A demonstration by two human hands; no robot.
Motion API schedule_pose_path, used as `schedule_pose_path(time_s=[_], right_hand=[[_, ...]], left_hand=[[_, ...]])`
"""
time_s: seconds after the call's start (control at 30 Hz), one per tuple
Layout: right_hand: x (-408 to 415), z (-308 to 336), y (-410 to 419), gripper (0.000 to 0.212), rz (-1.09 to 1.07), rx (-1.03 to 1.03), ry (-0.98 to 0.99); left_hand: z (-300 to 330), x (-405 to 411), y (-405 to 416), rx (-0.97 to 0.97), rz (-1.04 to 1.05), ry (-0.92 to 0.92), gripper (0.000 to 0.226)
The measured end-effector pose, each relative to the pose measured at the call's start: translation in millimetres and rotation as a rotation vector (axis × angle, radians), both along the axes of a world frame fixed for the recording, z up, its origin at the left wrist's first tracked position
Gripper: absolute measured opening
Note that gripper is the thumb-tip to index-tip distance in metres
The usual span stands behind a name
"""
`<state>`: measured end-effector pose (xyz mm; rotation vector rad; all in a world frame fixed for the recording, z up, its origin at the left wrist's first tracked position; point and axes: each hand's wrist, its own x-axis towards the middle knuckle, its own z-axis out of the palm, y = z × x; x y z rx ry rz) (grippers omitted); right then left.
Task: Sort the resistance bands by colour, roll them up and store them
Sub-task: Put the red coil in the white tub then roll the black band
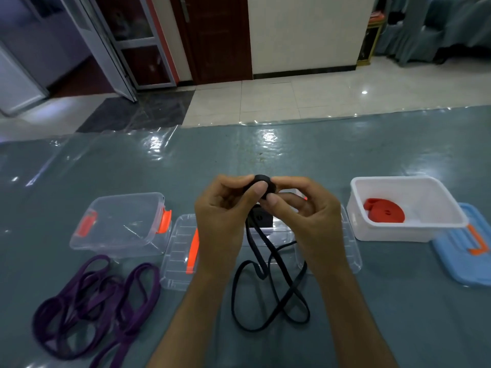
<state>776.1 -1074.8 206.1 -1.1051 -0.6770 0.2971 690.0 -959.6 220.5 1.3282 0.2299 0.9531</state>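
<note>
Both hands hold a black resistance band [268, 285] above the table's middle. Its upper end is wound into a small black roll [263, 181], pinched between my left hand [225, 216] and my right hand [305, 213]. The loose rest of the band hangs down and lies in loops on the table. Behind the hands, another rolled black band [261, 217] sits in a clear box [350, 251]. Loose purple bands [98, 301] lie in a heap at the front left. Rolled red bands [384, 214] lie in a white tub [403, 229] at the right.
A clear box with orange clips [119, 221] stands at the left. A clear lid with an orange clip [180, 251] lies beside it. A blue lid [462, 256] lies right of the white tub. The table [186, 160] has a shiny grey-blue cover.
</note>
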Motion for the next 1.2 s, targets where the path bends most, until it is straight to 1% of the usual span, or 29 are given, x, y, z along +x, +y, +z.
schedule_pose_path(time_s=[0.07,0.17,0.27,0.37,0.47,0.57,0.63,0.7,0.8,0.83,0.87,0.93,1.0,1.1,1.17,1.2], right_hand=[[-2.7,1.5,-2.0,0.021,0.022,-0.005,0.02],[-3.4,3.2,-1.8,0.017,0.008,-0.005,0.036],[-2.2,2.3,-4.0,0.021,-0.005,-0.018,0.018],[-5.8,3.6,-2.0,0.027,-0.036,-0.025,-0.024],[-10.2,7.8,3.1,0.025,-0.068,-0.006,-0.048],[-13.4,10.1,7.6,0.023,-0.069,0.047,0.025],[-16.2,9.3,11.3,0.022,-0.042,0.091,0.101],[-18.0,9.3,16.5,0.023,-0.023,0.092,0.127],[-12.5,12.4,18.7,0.035,-0.019,0.045,0.063],[-8.9,13.6,18.4,0.035,-0.021,0.015,0.012],[-5.3,14.9,18.4,0.031,-0.023,-0.014,-0.042],[0.0,17.7,19.2,0.016,-0.029,-0.03,-0.101],[3.5,20.0,20.1,0.011,-0.025,-0.002,-0.108],[8.0,22.9,19.6,0.02,0.004,0.011,-0.11],[10.1,23.7,19.4,0.028,0.014,0.013,-0.093],[11.0,24.2,19.5,0.028,0.011,0.016,-0.089]], left_hand=[[-1.4,-2.8,-1.8,0.022,0.006,-0.045,0.011],[-3.3,-3.8,-5.6,0.042,0.01,-0.097,0.01],[-3.9,-2.8,-7.4,0.008,-0.02,-0.077,0.008],[-0.2,-3.0,-6.9,0.055,0.018,-0.044,0.013],[5.0,-3.0,-7.7,-0.018,0.063,-0.051,0.011],[6.9,-2.1,-3.1,-0.034,0.041,-0.046,0.01],[7.7,-2.5,2.0,0.015,-0.013,-0.022,0.018],[7.9,-4.8,7.4,0.075,-0.038,0.022,0.026],[8.3,-11.3,19.6,0.236,0.011,0.057,0.024],[9.2,-13.6,23.5,0.286,0.03,0.068,0.023],[10.4,-15.7,26.6,0.312,0.048,0.079,0.022],[12.8,-16.6,28.9,0.312,0.078,0.078,0.022],[13.8,-13.2,26.1,0.3,0.096,0.037,0.018],[10.7,-8.0,22.5,0.25,0.086,-0.02,0.014],[8.7,-6.5,23.6,0.251,0.033,-0.025,0.02],[7.7,-5.5,24.2,0.261,-0.004,-0.022,0.027]])
